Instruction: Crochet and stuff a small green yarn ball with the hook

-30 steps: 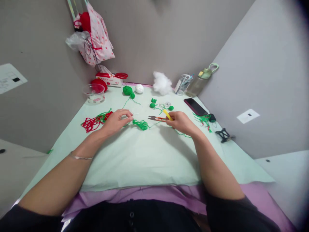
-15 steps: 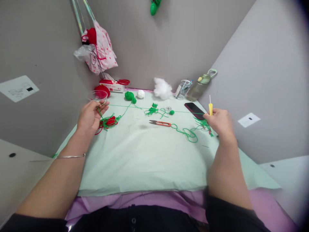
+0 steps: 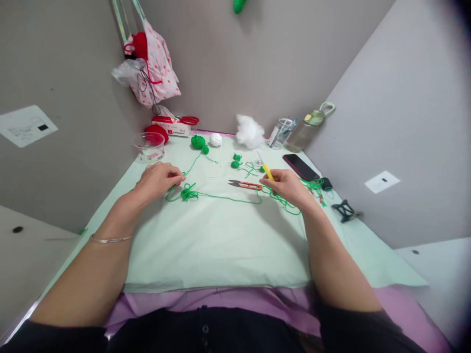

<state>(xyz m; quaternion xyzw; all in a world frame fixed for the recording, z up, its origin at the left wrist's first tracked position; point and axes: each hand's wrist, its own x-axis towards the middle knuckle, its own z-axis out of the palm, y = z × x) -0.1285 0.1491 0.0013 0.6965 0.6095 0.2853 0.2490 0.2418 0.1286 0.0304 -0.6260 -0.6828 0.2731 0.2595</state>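
Observation:
My left hand (image 3: 158, 181) is closed in a pinch at the left of the table, with green yarn running to its fingertips. A bit of red shows under those fingers. Just right of them lies a tangled green yarn bundle (image 3: 189, 192). From it a green strand (image 3: 228, 198) sags across the cloth toward my right hand (image 3: 289, 187). That hand is closed around a crochet hook (image 3: 268, 172) with a yellow handle, its thin tip pointing up and left. Orange thread snips (image 3: 245, 185) lie beside its fingertips, and loose green yarn (image 3: 289, 206) lies beneath it.
Along the back stand a clear tub (image 3: 150, 147), green ball (image 3: 197, 142), white ball (image 3: 215, 139), white stuffing (image 3: 249, 132), a pen cup (image 3: 281, 133) and a bottle (image 3: 305, 130). A phone (image 3: 300, 167) and black stand (image 3: 345, 212) lie right. A dotted bag (image 3: 158, 73) hangs left.
My right hand has moved left and inward with the hook. My left hand has come down and right from beside the tub. The strand stretched taut between them now hangs slack, lower down.

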